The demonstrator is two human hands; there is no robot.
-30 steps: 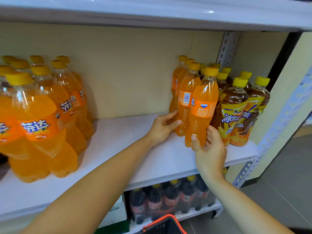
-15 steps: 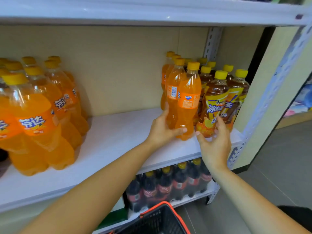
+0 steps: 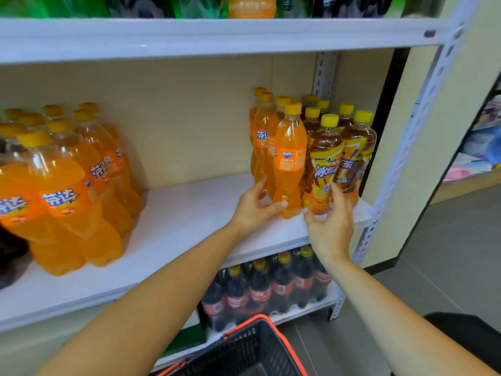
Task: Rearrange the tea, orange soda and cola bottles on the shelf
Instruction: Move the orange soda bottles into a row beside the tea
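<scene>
— So, what has just changed with the front orange soda bottle [image 3: 289,158]?

— It stands upright, right of the centre of the frame, near the front edge of the middle shelf [image 3: 189,213], close against the front tea bottle [image 3: 324,164] on its right. One second ago the right hand [image 3: 330,223] was grasping its lower part. Now only the left hand [image 3: 254,210] holds it, with the thumb across the front near the base and the fingers curled behind.

— And the right hand?

— It went over to the front tea bottle and grasps it low, with the thumb at the left of the base and the fingers going up the right side.

— What does this mean for the task?

— I judge that the soda row is about in its place, and that the tea row is the next one to be straightened.

— Does anything else differ?

— The view has tilted upward, so bottles on the top shelf now show at the upper edge. The large orange soda bottles [image 3: 67,196] at the left and the cola bottles [image 3: 260,291] at the bottom centre seem not moved. A basket [image 3: 244,348] is at the bottom edge.
</scene>
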